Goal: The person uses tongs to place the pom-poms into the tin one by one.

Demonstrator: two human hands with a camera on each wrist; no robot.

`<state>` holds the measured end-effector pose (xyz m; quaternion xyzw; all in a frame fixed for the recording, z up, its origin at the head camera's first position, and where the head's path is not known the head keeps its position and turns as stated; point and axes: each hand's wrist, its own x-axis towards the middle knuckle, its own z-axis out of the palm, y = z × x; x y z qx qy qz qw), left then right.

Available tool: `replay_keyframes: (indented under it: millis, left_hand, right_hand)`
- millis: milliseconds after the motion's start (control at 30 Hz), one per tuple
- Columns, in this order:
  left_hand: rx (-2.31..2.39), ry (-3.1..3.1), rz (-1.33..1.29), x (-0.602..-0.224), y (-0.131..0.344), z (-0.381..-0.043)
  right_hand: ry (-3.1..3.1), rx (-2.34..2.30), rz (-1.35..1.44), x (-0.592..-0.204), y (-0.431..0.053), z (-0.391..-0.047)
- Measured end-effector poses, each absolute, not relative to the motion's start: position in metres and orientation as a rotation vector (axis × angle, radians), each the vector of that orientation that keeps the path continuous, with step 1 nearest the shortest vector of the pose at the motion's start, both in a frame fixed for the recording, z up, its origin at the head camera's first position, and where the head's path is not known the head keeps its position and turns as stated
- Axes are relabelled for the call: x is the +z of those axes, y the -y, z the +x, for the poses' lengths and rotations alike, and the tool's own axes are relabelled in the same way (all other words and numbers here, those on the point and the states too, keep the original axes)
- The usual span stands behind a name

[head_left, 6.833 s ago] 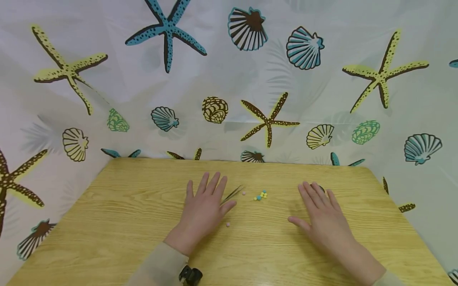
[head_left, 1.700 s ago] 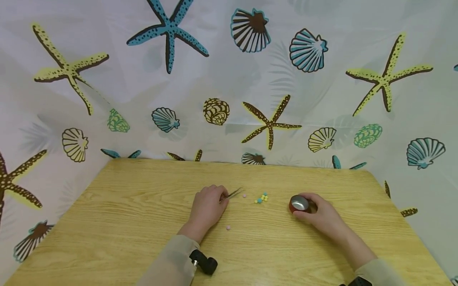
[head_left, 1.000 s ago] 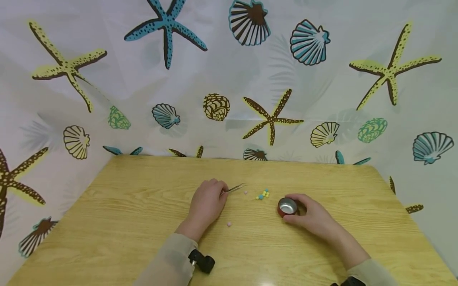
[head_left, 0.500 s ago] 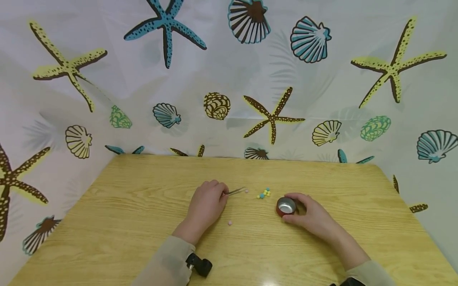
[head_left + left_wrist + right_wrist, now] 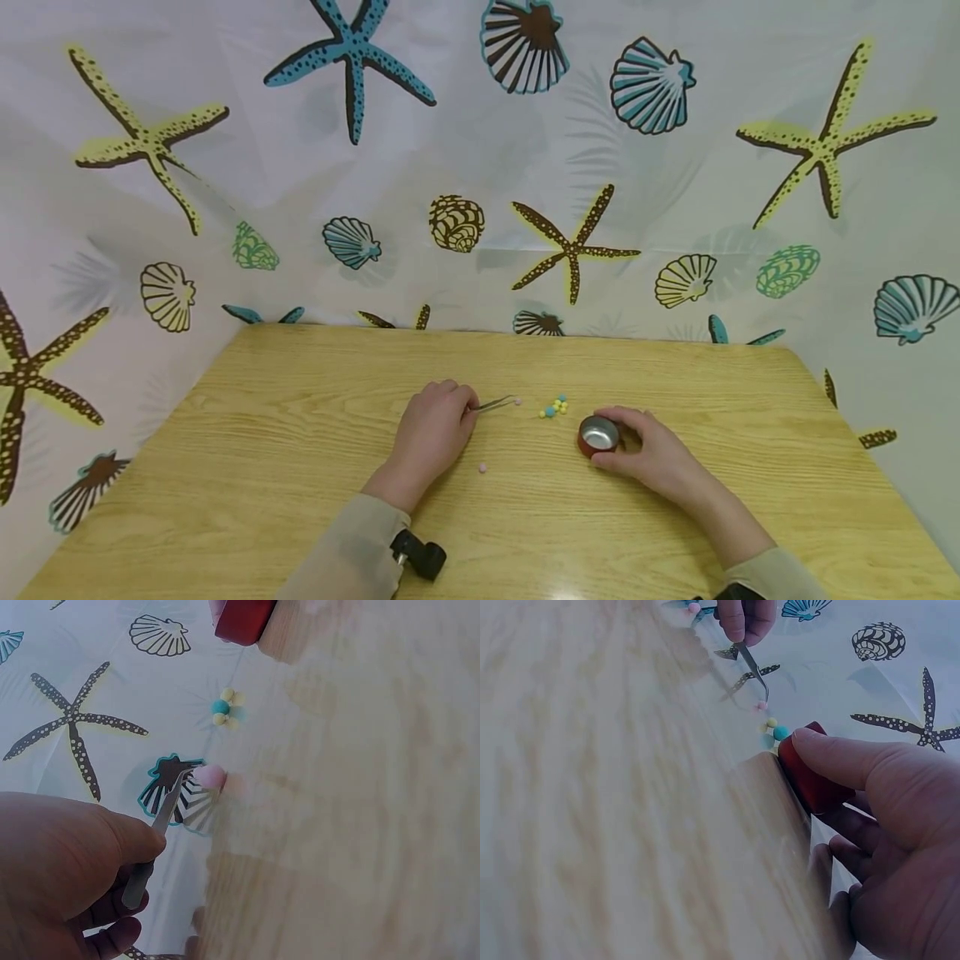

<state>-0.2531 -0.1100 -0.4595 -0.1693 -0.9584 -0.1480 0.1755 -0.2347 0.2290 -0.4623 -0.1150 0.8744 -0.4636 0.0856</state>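
Note:
My left hand (image 5: 435, 425) pinches metal tweezers (image 5: 161, 825) with bent tips. Those tips are at a small pink ball (image 5: 211, 777); whether they grip it or only touch it, I cannot tell. A second pink ball (image 5: 483, 468) lies nearer to me on the table. To the right is a loose cluster of small yellow and blue balls (image 5: 551, 412). My right hand (image 5: 652, 454) holds a small red cup (image 5: 598, 436) between thumb and fingers, its silvery inside facing up. In the right wrist view the cup (image 5: 814, 776) hides part of the cluster.
The wood-grain table (image 5: 300, 467) reaches back to a white cloth (image 5: 405, 167) printed with starfish and shells, which also hangs along both sides. A black wrist device (image 5: 420, 556) sits on the left sleeve.
Both hands were spread flat at first. Since then the left has taken the tweezers and brought their tips to the far pink ball; the right has gripped the cup and moved it left.

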Motion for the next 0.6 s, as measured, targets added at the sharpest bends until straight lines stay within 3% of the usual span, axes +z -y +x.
replay_keyframes:
  millis: [600]
  left_hand:
    - [-0.413,2.712,-0.481,-0.4610,0.1094,-0.2537]
  right_hand:
    - [-2.621,-1.377,-0.352,-0.4633,-0.2288,-0.2337]
